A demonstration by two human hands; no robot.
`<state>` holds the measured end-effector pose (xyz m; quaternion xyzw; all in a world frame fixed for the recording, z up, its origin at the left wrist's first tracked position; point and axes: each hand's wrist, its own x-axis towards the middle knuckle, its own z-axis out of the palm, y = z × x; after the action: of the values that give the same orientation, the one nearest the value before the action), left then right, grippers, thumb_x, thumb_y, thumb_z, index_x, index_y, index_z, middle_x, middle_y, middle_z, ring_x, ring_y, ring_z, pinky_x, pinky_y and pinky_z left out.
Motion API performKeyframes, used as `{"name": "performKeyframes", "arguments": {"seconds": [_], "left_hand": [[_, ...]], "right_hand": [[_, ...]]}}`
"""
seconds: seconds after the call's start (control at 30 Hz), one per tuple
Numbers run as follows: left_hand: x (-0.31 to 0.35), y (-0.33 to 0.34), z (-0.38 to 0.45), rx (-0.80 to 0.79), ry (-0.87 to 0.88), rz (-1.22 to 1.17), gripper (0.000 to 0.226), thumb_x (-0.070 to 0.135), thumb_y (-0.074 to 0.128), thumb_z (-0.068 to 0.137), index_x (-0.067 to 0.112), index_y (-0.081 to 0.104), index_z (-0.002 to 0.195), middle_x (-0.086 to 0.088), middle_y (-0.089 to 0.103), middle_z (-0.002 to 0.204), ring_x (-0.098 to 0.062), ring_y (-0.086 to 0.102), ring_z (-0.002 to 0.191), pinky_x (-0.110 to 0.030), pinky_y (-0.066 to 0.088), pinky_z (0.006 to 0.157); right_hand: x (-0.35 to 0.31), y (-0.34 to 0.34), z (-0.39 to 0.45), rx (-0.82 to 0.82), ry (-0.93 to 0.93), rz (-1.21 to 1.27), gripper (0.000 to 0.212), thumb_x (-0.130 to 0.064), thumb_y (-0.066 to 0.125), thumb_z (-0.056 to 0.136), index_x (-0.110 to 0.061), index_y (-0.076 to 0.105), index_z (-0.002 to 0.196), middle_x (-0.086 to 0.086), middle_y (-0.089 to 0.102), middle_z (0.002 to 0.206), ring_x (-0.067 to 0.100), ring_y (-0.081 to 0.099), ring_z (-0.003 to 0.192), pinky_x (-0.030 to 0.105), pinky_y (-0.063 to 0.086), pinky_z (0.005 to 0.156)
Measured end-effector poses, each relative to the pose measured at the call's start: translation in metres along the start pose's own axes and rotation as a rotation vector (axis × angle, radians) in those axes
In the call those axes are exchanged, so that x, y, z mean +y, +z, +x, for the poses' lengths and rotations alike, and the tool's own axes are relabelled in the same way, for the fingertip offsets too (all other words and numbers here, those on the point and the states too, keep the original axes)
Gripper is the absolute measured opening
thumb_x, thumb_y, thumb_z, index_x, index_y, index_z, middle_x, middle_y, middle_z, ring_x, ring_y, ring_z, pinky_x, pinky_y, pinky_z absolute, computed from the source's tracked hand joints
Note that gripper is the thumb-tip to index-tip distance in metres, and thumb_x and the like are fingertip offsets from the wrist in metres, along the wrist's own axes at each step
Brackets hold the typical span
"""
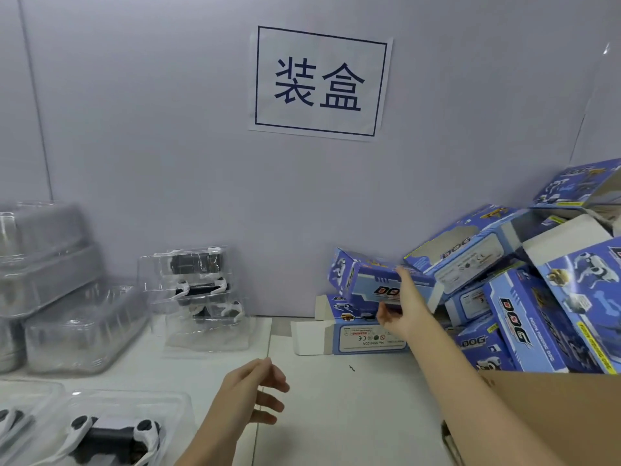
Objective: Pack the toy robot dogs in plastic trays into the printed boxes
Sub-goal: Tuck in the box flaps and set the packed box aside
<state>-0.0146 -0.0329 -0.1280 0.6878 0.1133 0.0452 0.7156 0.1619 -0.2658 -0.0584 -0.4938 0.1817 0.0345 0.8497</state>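
My right hand (401, 307) reaches out to the pile of blue printed boxes (524, 290) at the right and grips one box (369, 280) by its near side, thumb under, fingers over. Another box (356, 334) lies flat below it with its white flap open. My left hand (258, 391) hovers over the white table (353, 415), fingers relaxed, holding nothing. A black-and-white toy robot dog in a clear plastic tray (111, 432) lies at the bottom left. More trayed dogs (201, 290) are stacked against the wall.
Empty clear plastic trays (57, 284) are piled at the far left. A brown cardboard carton (551, 418) fills the bottom right corner. A paper sign (321, 84) hangs on the grey wall behind the table.
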Motion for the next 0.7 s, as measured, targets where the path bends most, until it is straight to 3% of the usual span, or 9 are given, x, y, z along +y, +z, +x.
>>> {"name": "performKeyframes", "arguments": {"seconds": [0.13, 0.23, 0.37, 0.5, 0.57, 0.7], "left_hand": [[-0.001, -0.003, 0.002, 0.068, -0.024, -0.055, 0.031, 0.024, 0.054, 0.108, -0.003, 0.069, 0.102, -0.021, 0.073, 0.099, -0.031, 0.067, 0.069, -0.036, 0.054, 0.057], [-0.003, -0.004, 0.004, 0.099, -0.043, -0.106, 0.036, 0.038, 0.054, 0.106, 0.006, 0.068, 0.115, -0.022, 0.071, 0.112, -0.038, 0.071, 0.086, -0.043, 0.059, 0.065], [-0.004, -0.005, 0.004, 0.116, -0.072, -0.184, 0.052, 0.064, 0.054, 0.094, 0.022, 0.068, 0.122, -0.016, 0.074, 0.113, -0.036, 0.075, 0.097, -0.047, 0.062, 0.074], [-0.004, -0.005, 0.001, 0.059, -0.033, -0.033, 0.080, 0.087, 0.068, 0.065, 0.031, 0.069, 0.123, -0.004, 0.076, 0.110, -0.025, 0.074, 0.097, -0.039, 0.057, 0.086], [-0.003, -0.003, -0.002, -0.017, 0.001, 0.033, 0.088, 0.079, 0.073, 0.056, 0.031, 0.066, 0.129, 0.001, 0.078, 0.112, -0.022, 0.074, 0.104, -0.045, 0.056, 0.098], [-0.001, 0.001, -0.008, -0.145, -0.015, 0.042, 0.087, 0.064, 0.082, 0.065, 0.029, 0.058, 0.140, -0.006, 0.077, 0.117, -0.026, 0.073, 0.113, -0.052, 0.047, 0.112]], "right_hand": [[0.029, -0.005, -0.046, -0.074, 0.007, 0.026, 0.051, -0.058, 0.080, 0.082, -0.019, 0.064, 0.112, 0.006, 0.068, 0.085, 0.016, 0.063, 0.060, 0.024, 0.051, 0.045], [0.066, -0.020, -0.075, -0.131, -0.050, -0.034, 0.051, -0.058, 0.084, 0.071, -0.020, 0.068, 0.103, 0.004, 0.067, 0.074, 0.016, 0.058, 0.058, 0.025, 0.046, 0.047], [0.102, -0.043, -0.095, -0.193, -0.105, -0.229, 0.052, -0.058, 0.080, 0.074, -0.020, 0.073, 0.108, -0.001, 0.071, 0.073, 0.019, 0.059, 0.067, 0.030, 0.044, 0.060], [0.105, -0.056, -0.097, -0.257, -0.176, -0.375, 0.048, -0.051, 0.078, 0.075, -0.020, 0.075, 0.112, -0.002, 0.076, 0.083, 0.019, 0.064, 0.077, 0.031, 0.048, 0.069], [0.101, -0.056, -0.098, -0.294, -0.234, -0.410, 0.041, -0.045, 0.073, 0.084, -0.022, 0.073, 0.118, 0.001, 0.080, 0.092, 0.022, 0.067, 0.083, 0.033, 0.051, 0.073], [0.096, -0.056, -0.102, -0.338, -0.311, -0.457, 0.031, -0.044, 0.064, 0.095, -0.036, 0.064, 0.125, -0.002, 0.081, 0.100, 0.016, 0.078, 0.089, 0.023, 0.057, 0.070]]}}
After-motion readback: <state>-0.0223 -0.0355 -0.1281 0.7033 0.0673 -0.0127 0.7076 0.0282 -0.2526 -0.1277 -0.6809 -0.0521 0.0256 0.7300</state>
